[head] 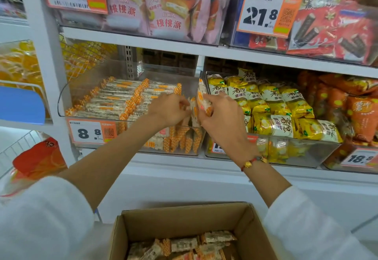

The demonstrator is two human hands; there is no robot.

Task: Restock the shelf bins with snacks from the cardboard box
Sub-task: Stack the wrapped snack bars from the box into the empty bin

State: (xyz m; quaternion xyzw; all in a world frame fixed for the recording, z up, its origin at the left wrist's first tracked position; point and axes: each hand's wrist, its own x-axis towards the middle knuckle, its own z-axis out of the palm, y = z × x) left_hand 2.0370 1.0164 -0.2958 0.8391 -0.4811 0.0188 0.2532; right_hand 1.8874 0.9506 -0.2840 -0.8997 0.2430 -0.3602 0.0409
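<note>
Head view: a person stands at a white shelf full of snacks and reaches in with both arms.
Shelf: it has see-through bins in rows, with price tags on the fronts.
Cardboard box: it sits open at the bottom, just under the arms, with snack bars lying in it.
Middle bin: this clear bin has a tag that says 8.8. Flat rows of bars in orange and white wrappers fill its left side. More bars stand up on end at its right front.
Yellow packs: they fill the bin just to the right of the middle bin.
Pink cake packs: they sit in the bin on the shelf above.
Right hand: its grip is curled around a small bunch of bars, held upright over the right side of the middle bin. A red string bracelet is on the wrist.
Left hand: its fingers are bent and pinch the top of the standing bars, just beside the right hand. How tight this grip is, you cannot tell, as the picture is blurry there.
</note>
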